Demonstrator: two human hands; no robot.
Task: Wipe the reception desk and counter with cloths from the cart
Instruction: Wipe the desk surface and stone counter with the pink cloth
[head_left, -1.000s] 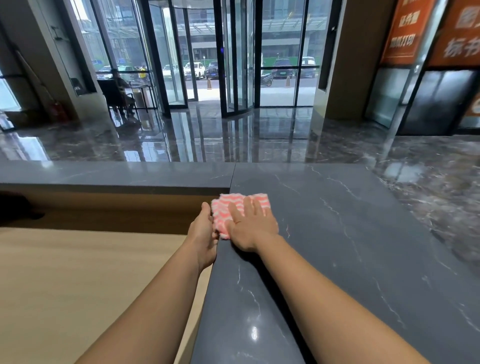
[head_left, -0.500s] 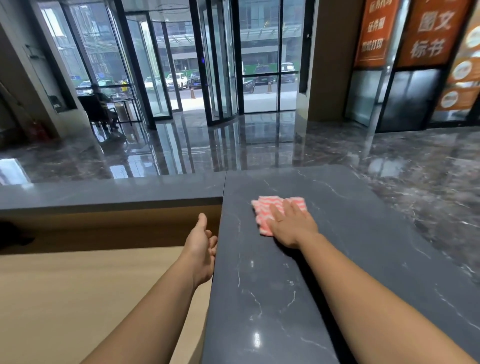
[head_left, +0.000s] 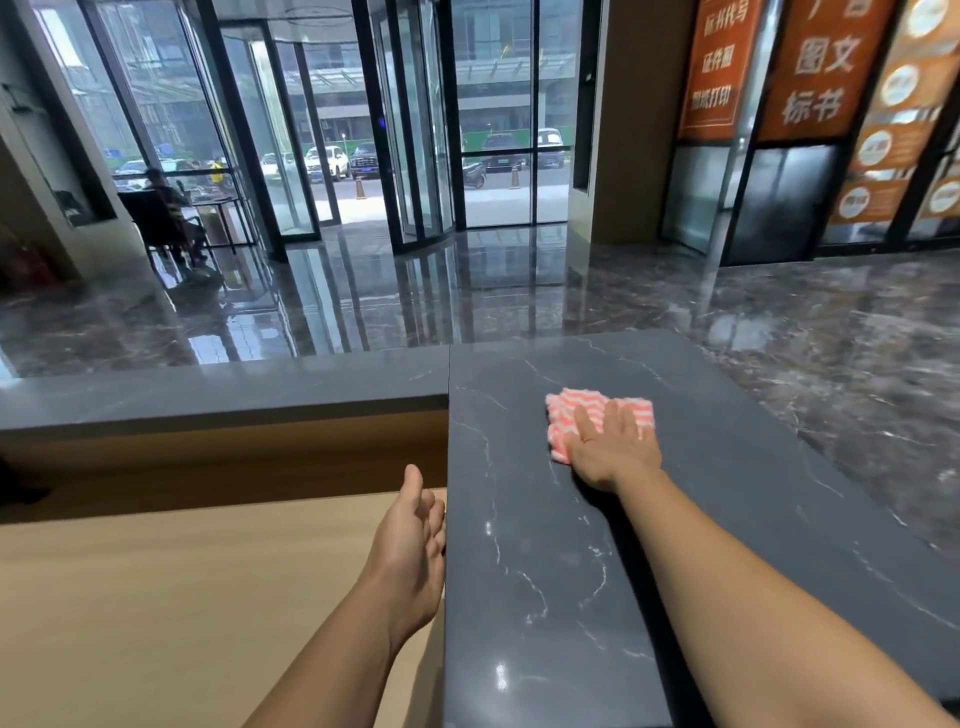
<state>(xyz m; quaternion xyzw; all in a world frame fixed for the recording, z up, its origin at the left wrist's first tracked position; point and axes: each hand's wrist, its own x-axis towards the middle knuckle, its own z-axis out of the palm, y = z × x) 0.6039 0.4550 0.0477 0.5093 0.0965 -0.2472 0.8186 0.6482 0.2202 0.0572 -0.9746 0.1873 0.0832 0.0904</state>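
A pink-and-white striped cloth (head_left: 569, 410) lies flat on the dark marble counter (head_left: 545, 571), toward its far end. My right hand (head_left: 613, 449) presses on the cloth with fingers spread, covering its near right part. My left hand (head_left: 410, 545) hangs open beside the counter's left edge, above the lower wooden desk (head_left: 156, 597), holding nothing.
A second dark counter slab (head_left: 223, 395) runs left from the corner, with a wooden panel below it. Beyond the counter lies a glossy marble lobby floor (head_left: 467, 291), glass revolving doors, and a person seated at the far left (head_left: 161, 208). Orange signs stand at the right.
My right hand has slid the cloth rightward across the counter, away from the left edge. My left hand let go of the cloth and drew back beside the counter's edge.
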